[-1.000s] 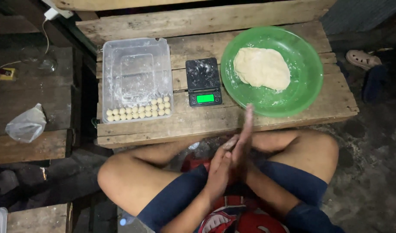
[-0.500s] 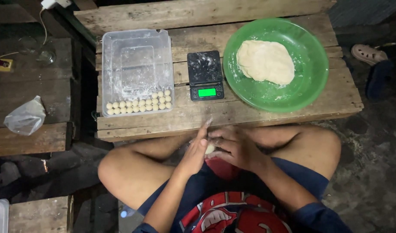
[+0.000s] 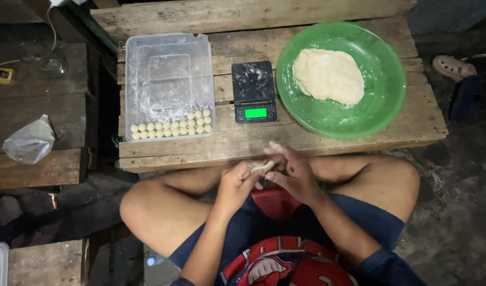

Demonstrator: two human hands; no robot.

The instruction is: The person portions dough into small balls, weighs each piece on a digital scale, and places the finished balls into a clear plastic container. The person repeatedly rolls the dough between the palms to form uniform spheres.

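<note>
Here my left hand (image 3: 236, 182) and right hand (image 3: 295, 175) meet just below the near edge of the wooden table (image 3: 327, 132), above my lap. A small piece of dough (image 3: 262, 167) sits between them — left fingers curled under it, right fingers bent over it, pinching. On the table, straight beyond my hands, stands a black scale (image 3: 253, 91). Left of the scale is a clear plastic container (image 3: 168, 74) with rows of dough balls (image 3: 171, 126); right of it, a green bowl (image 3: 380, 106) holding the big dough mass (image 3: 327, 75). Nothing blocks my hands.
</note>
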